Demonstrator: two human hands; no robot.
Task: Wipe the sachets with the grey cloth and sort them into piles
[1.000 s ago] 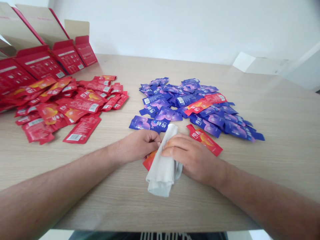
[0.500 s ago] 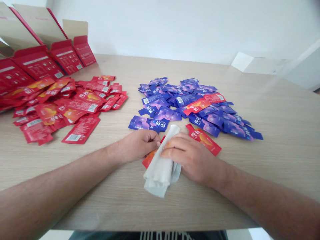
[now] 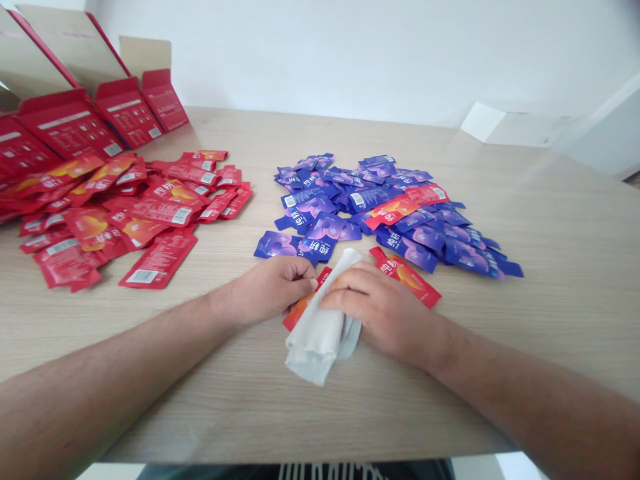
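Pinched in my right hand is a folded white cloth or tissue, its loose end fanning toward me. The cloth lies over a red-orange sachet, which shows only along its left side. My left hand is closed, thumb against curled fingers, gripping that sachet by its upper edge. Another red sachet lies flat just beyond my right hand. Behind both hands spreads a pile of purple-blue sachets, with one red sachet lying across it.
At the left is a heap of red sachets. Open red cardboard boxes stand in a row behind it. A white box-like object lies at the back right by the wall. The wooden table's near edge runs along the bottom.
The cloth's loose end has shifted slightly upward, away from the table's near edge. Both hands keep almost the same place and grip. The whole view has moved a little.
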